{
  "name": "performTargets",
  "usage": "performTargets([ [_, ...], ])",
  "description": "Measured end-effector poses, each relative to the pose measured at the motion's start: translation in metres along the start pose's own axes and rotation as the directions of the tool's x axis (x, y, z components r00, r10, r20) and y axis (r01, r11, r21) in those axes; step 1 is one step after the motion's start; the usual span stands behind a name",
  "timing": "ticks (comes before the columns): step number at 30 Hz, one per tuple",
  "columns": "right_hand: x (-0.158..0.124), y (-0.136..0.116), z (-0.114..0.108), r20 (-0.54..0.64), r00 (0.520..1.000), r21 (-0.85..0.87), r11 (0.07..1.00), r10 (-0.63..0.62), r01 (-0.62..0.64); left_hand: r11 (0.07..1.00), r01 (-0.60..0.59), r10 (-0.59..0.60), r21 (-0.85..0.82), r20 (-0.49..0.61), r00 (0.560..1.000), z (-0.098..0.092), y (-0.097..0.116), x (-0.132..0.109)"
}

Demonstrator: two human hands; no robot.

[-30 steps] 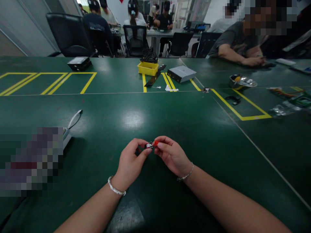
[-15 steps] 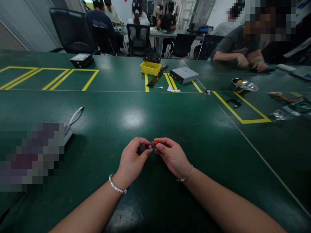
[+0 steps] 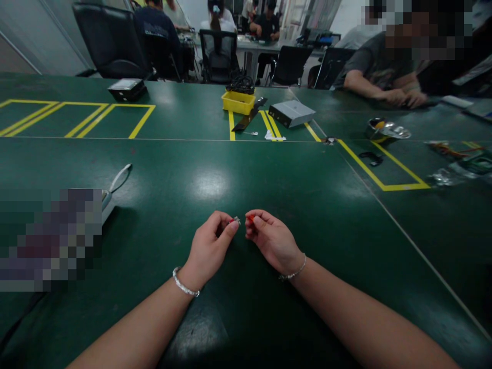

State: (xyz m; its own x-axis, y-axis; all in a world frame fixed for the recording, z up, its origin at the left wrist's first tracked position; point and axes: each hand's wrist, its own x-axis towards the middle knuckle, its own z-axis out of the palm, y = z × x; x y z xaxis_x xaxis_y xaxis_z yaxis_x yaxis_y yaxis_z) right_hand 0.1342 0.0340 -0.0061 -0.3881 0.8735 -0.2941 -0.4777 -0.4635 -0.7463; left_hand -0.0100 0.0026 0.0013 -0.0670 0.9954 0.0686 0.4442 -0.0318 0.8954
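My left hand (image 3: 210, 246) pinches a small red piece with a silvery metal end (image 3: 236, 221) between thumb and forefinger. Most of that piece is hidden by the fingers, and its exact kind is too small to tell. Facing it, my right hand (image 3: 273, 240) grips a small orange piece (image 3: 251, 218) between thumb and forefinger. A narrow gap separates the two pieces. Both hands are held above the green table (image 3: 246, 318), and each wrist wears a bracelet.
On the left lies a blurred-out device (image 3: 57, 241) with a white cable loop (image 3: 121, 177). Farther back are a black box (image 3: 127, 90), a yellow bin (image 3: 238, 102) with black cables, a grey metal box (image 3: 292, 113) and a metal bowl (image 3: 386, 130). Across the table sits a person (image 3: 384, 72).
The orange piece, earlier touching the metal end of the red piece, is now apart from it. My hands have drawn slightly away from each other. The view has tilted down a little.
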Motion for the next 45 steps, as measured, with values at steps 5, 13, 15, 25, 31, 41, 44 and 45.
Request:
performTargets([
  [5,0.001,0.000,0.000,0.022,1.000,-0.026,1.000,-0.005,0.005,1.000,-0.014,0.014,0.026,0.034,0.999,-0.002,0.002,-0.001],
  [13,0.000,0.000,0.001,0.014,1.000,-0.044,0.999,0.004,-0.004,0.998,-0.022,0.026,-0.056,0.065,0.998,0.001,-0.001,-0.001],
  [15,0.000,0.000,0.000,0.012,1.000,-0.042,0.999,-0.001,0.001,0.998,-0.019,0.022,-0.058,0.058,0.998,0.001,-0.001,-0.001],
  [25,0.001,0.001,0.000,-0.022,0.999,-0.028,0.998,-0.050,0.049,0.996,-0.067,0.067,0.059,0.000,0.998,0.003,-0.002,-0.001],
  [31,0.000,0.003,0.003,-0.042,0.997,-0.039,0.997,-0.068,0.066,0.987,-0.150,0.153,0.065,-0.045,0.987,0.003,-0.003,-0.001],
  [41,-0.005,0.008,0.008,-0.122,0.986,-0.158,0.983,-0.116,0.096,0.952,-0.239,0.259,0.190,-0.091,0.962,0.001,-0.003,-0.003],
  [44,-0.006,0.010,0.008,-0.117,0.985,-0.178,0.978,-0.129,0.107,0.950,-0.241,0.266,0.198,-0.110,0.958,0.001,-0.003,-0.004],
  [45,-0.007,0.011,0.007,-0.116,0.984,-0.188,0.976,-0.132,0.109,0.950,-0.240,0.266,0.199,-0.118,0.957,0.001,-0.004,-0.004],
])
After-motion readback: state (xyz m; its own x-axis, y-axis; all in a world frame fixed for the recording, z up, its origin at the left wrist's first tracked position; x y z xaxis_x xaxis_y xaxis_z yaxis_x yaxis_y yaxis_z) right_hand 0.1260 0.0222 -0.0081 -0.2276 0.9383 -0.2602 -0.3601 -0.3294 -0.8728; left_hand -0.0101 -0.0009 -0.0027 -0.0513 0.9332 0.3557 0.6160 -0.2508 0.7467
